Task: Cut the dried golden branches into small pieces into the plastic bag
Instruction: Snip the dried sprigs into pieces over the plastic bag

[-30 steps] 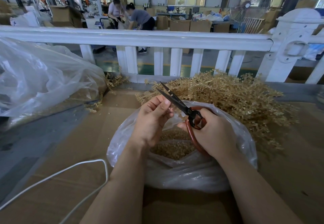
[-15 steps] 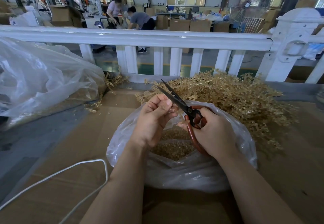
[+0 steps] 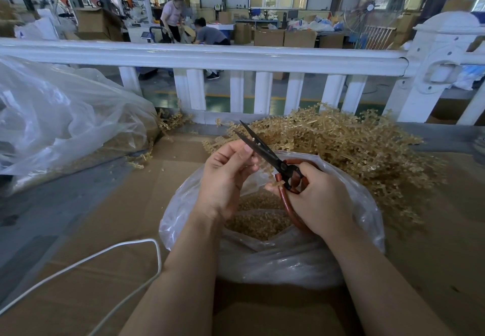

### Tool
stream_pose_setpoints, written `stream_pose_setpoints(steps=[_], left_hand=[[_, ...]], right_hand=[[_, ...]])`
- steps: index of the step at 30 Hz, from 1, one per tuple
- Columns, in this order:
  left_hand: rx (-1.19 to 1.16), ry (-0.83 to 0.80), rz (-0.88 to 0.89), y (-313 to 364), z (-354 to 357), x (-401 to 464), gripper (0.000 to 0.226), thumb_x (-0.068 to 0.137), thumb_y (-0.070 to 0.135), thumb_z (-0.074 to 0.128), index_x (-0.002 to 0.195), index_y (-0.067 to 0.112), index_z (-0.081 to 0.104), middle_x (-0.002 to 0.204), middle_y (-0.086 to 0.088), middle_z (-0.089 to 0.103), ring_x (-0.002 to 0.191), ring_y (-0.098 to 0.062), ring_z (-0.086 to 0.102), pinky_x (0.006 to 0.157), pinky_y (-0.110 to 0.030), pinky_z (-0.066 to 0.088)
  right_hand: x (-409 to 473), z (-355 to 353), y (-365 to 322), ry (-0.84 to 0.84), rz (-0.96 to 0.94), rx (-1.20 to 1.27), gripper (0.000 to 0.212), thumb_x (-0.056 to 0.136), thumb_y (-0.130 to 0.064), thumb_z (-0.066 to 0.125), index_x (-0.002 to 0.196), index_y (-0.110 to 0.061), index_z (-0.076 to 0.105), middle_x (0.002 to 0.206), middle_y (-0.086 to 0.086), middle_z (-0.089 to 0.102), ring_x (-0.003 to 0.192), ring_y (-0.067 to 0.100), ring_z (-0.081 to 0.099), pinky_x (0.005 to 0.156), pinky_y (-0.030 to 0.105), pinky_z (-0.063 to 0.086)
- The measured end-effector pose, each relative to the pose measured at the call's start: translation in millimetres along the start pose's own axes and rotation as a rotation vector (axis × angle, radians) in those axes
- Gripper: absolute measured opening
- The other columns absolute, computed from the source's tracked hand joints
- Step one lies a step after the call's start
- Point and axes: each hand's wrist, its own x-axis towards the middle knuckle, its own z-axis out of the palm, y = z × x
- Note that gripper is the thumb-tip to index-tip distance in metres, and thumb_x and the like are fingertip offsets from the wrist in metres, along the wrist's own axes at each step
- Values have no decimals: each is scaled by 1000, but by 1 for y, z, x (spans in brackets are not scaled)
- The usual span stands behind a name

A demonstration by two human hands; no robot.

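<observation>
An open clear plastic bag (image 3: 275, 259) sits on the cardboard-covered table, with cut golden pieces (image 3: 258, 217) heaped inside. Over its mouth my left hand (image 3: 225, 178) pinches a short golden branch piece (image 3: 265, 169) between thumb and fingers. My right hand (image 3: 319, 199) grips the red handles of black-bladed scissors (image 3: 262, 149); the blades are slightly parted and point up to the left, beside the left fingertips. A big pile of dried golden branches (image 3: 349, 146) lies just behind the bag.
A large crumpled plastic bag (image 3: 65, 125) fills the left side. A white cord (image 3: 110, 259) loops across the near-left cardboard. A white railing (image 3: 210, 57) borders the table's far edge. Two people work in the distance beyond it.
The scissors and both hands have shifted slightly; the blades have narrowed against the branch piece held by the left fingers. The bag and the pile have not moved.
</observation>
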Motion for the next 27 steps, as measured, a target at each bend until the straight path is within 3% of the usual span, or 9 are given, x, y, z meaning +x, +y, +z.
stream_pose_setpoints(steps=[6, 9, 16, 22, 27], left_hand=[[-3, 11, -4, 0, 0, 1, 10, 83, 12, 65, 90, 5, 64, 80, -10, 59, 76, -18, 54, 77, -29, 47], [-14, 7, -1, -1, -1, 1, 8, 83, 11, 65, 89, 6, 66, 79, -8, 61, 75, -17, 55, 75, -28, 48], [36, 20, 31, -3, -4, 3, 4, 85, 10, 67, 87, 7, 67, 73, -5, 64, 71, -15, 57, 74, -27, 50], [201, 2, 97, -6, -4, 3, 5, 84, 11, 65, 81, 11, 69, 67, -2, 63, 66, -13, 57, 70, -24, 50], [174, -14, 85, -6, -5, 2, 7, 83, 13, 66, 87, 8, 69, 70, -1, 65, 67, -13, 57, 71, -25, 50]], right_hand=[[0, 0, 1, -12, -1, -15, 46, 77, -65, 73, 72, -22, 60, 57, -12, 59, 54, 3, 56, 49, 21, 47], [0, -1, 0, 11, -17, -33, 46, 77, -65, 69, 68, -22, 57, 52, -14, 54, 50, -1, 51, 44, 9, 34], [1, 0, 0, 8, -15, -40, 42, 81, -60, 69, 70, -21, 56, 54, -12, 54, 50, 3, 52, 44, 20, 40], [1, 0, -1, 24, -14, -16, 40, 83, -61, 58, 73, -22, 58, 59, -12, 58, 53, 4, 54, 45, 13, 35], [0, 0, -2, 29, -6, -11, 39, 84, -57, 61, 69, -21, 55, 56, -10, 58, 50, 6, 54, 44, 26, 44]])
